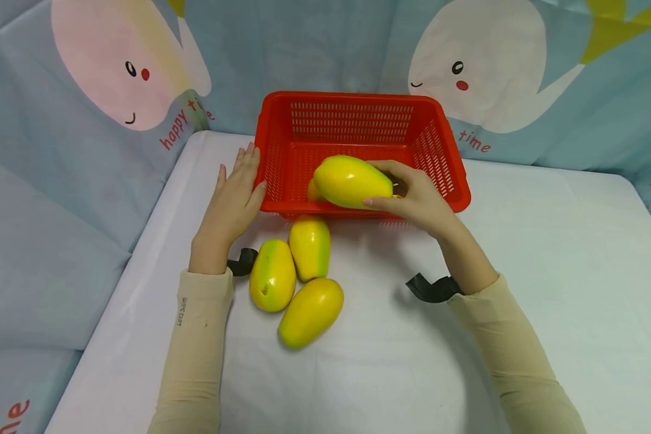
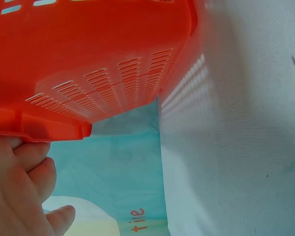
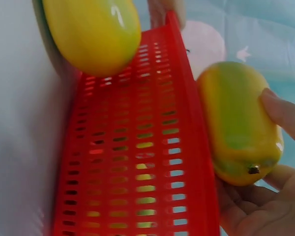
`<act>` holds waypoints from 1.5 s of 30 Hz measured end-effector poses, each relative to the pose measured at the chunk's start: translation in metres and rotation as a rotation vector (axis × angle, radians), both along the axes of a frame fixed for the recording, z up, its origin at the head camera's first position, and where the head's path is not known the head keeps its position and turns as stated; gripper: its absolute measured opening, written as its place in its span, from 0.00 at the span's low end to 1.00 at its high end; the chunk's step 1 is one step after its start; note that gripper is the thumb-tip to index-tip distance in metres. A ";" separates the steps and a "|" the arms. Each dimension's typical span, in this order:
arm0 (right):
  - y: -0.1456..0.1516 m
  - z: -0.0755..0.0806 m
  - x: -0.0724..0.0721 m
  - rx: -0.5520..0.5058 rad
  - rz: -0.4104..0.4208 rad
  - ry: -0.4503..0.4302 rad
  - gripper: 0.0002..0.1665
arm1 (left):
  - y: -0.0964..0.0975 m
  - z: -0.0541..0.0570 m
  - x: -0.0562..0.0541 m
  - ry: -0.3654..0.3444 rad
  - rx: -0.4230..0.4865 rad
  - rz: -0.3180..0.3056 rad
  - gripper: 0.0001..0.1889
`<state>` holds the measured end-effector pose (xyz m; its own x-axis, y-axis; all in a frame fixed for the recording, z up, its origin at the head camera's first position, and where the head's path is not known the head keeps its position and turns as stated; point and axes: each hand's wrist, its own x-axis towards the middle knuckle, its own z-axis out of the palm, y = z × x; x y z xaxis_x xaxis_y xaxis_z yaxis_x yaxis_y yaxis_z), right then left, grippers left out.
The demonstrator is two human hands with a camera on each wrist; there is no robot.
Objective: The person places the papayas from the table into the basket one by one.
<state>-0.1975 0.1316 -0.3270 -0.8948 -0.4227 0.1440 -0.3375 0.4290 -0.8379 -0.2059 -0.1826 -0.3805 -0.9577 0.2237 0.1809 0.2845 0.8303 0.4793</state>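
A yellow-green mango [image 1: 352, 182] is in my right hand [image 1: 420, 199], thumb on one side and fingers on the other, over the front rim of a red slotted basket [image 1: 352, 99]. In the right wrist view this mango [image 3: 238, 118] shows its stem end, just inside the rim. My left hand [image 1: 233, 199] lies along the basket's left side with fingers extended, touching the rim; the left wrist view shows its fingertips at that edge. Partly hidden behind the held mango, more yellow fruit [image 1: 313, 191] sits in the basket.
Three mangoes lie together on the white tabletop [image 1: 385, 361] before the basket: one by its front wall [image 1: 310, 248], one to the left [image 1: 273, 276], one nearer me [image 1: 311, 313]. Black straps [image 1: 433, 288] hang at both wrists. A blue printed cloth [image 1: 325, 48] stands behind.
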 end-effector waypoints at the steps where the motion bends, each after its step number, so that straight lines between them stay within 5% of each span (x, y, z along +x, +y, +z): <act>1: 0.000 0.002 -0.001 0.012 0.001 -0.009 0.32 | 0.000 0.000 0.000 0.001 0.001 0.001 0.32; 10: 0.010 0.012 -0.004 0.086 -0.043 -0.074 0.31 | 0.000 0.000 0.000 0.007 0.010 0.002 0.32; 18: 0.023 0.005 -0.006 0.046 -0.145 -0.152 0.32 | 0.001 0.000 0.000 0.010 0.011 0.003 0.32; 32: 0.051 0.008 -0.015 0.029 -0.357 -0.088 0.35 | 0.000 -0.002 0.000 0.015 0.018 0.004 0.32; 45: 0.063 0.008 -0.034 0.149 -0.383 -0.109 0.38 | -0.001 -0.001 0.001 0.016 0.020 -0.004 0.32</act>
<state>-0.2313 0.1943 -0.3194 -0.9978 -0.0657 0.0024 -0.0431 0.6257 -0.7789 -0.2049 -0.1832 -0.3820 -0.9537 0.2242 0.2004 0.2958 0.8192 0.4913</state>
